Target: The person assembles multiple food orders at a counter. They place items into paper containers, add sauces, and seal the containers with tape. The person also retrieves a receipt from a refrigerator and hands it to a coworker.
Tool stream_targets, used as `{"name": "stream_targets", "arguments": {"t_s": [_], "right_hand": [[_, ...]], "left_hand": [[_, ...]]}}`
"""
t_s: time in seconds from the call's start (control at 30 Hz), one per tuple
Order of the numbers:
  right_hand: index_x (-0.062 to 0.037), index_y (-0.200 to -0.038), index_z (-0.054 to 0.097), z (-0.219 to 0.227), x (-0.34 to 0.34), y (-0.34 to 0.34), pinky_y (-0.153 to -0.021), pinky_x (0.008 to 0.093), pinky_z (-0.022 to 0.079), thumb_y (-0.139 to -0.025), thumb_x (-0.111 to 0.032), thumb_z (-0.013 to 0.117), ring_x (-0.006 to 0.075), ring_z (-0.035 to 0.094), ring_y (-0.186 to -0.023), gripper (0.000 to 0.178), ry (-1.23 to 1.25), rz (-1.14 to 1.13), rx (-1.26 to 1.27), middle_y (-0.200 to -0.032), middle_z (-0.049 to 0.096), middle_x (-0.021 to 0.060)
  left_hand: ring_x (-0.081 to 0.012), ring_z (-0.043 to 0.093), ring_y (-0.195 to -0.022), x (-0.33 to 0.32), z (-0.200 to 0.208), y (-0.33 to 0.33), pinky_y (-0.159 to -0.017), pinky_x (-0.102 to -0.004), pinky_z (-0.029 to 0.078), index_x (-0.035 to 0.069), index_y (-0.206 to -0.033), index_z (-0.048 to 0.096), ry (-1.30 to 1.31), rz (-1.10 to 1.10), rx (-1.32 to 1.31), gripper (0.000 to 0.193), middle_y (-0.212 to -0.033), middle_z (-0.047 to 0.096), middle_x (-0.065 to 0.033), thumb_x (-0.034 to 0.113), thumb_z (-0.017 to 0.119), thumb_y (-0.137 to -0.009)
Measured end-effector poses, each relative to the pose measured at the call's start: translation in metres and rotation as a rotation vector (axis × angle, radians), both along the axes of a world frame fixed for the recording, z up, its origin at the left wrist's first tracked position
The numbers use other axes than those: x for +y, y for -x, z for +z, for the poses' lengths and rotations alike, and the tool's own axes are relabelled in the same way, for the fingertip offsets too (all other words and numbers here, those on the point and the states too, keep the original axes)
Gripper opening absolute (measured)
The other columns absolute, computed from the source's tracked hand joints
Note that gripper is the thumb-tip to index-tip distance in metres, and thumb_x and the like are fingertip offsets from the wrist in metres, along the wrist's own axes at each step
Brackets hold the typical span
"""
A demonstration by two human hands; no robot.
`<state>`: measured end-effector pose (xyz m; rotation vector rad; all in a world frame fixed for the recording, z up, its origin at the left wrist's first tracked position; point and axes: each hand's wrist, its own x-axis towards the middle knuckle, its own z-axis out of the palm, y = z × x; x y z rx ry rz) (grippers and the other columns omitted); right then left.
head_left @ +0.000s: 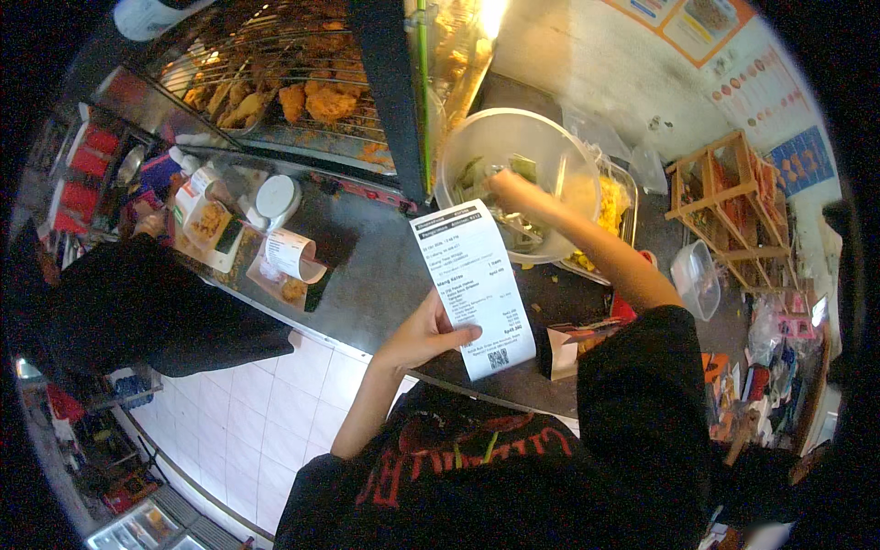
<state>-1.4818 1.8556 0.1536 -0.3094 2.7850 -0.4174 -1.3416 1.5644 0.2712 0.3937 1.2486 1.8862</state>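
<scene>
My left hand (423, 337) grips a long printed receipt (481, 298) near its lower end, with the thumb across the front. The paper stands up over the counter and covers part of the tub behind it. A large round translucent tub (576, 156) sits on the dark counter. My right hand (510, 190) reaches down inside it, among small greenish packets (523, 167). Its fingers are blurred and partly hidden, so whether they hold a packet does not show. An open paper food box (563, 352) lies on the counter below my right forearm.
A lit glass cabinet with fried chicken (328, 103) stands at the back left. Paper pouches of chicken (209, 223) and a white round container (277, 196) are on the left counter, beside a person in black (183, 302). A tray of yellow food (612, 209) and a wooden rack (731, 220) are right.
</scene>
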Motion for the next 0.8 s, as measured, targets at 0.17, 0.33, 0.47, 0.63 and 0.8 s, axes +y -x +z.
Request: {"name": "stream_targets", "arguments": {"t_s": [0.17,0.33,0.47,0.63,0.8], "right_hand": [[-0.0023,-0.095,0.061,0.12,0.027,-0.076,-0.06,0.0382,0.05,-0.079,-0.002,0.054,0.0318,0.063,-0.069,0.017,0.247,-0.132,0.418,-0.086,0.065,0.0174],[-0.0002,-0.103,0.06,0.174,0.053,-0.246,-0.06,0.0279,0.05,-0.081,-0.007,0.057,0.0142,0.061,-0.063,0.022,0.845,-0.455,-0.07,-0.08,0.065,0.0055],[-0.0007,-0.091,0.059,0.13,0.053,-0.313,-0.066,0.0351,0.049,-0.075,-0.008,0.059,0.0273,0.061,-0.071,0.018,0.438,-0.252,-0.358,-0.074,0.062,0.014],[0.0006,-0.087,0.058,0.104,0.091,-0.323,-0.064,0.0384,0.048,-0.078,-0.015,0.062,0.0299,0.062,-0.07,0.019,0.324,-0.514,-0.016,-0.076,0.062,0.0165],[-0.0009,-0.079,0.059,0.04,0.126,-0.242,-0.073,0.0398,0.047,-0.073,-0.018,0.068,0.0298,0.057,-0.085,0.02,0.133,-0.46,0.211,-0.087,0.055,0.015]], "left_hand": [[-0.0152,0.058,-0.098,0.003,-0.004,-0.003,-0.07,-0.0264,0.053,0.004,-0.13,0.029,0.112,0.077,-0.04,0.058,-0.117,0.054,-0.0105,0.005,0.062,-0.083],[-0.016,0.056,-0.103,0.011,-0.018,-0.014,-0.086,-0.03,0.047,0.002,-0.121,0.045,0.1,0.292,-0.152,0.033,-0.117,0.056,-0.0101,0.011,0.054,-0.091],[-0.0148,0.057,-0.101,0.025,-0.036,-0.026,-0.085,-0.0276,0.045,0.001,-0.116,0.052,0.231,0.215,-0.039,0.029,-0.114,0.059,-0.0086,0.014,0.057,-0.09],[-0.0201,0.057,-0.102,0.07,-0.056,-0.044,-0.088,-0.0322,0.045,0.003,-0.135,0.03,0.451,0.141,0.501,0.059,-0.116,0.058,-0.0124,0.009,0.06,-0.085],[-0.0419,0.061,-0.085,0.103,-0.067,-0.067,-0.077,-0.0453,0.048,0.025,-0.139,0.026,0.887,-0.025,0.711,0.076,-0.098,0.061,-0.025,-0.004,0.054,-0.075]]}}
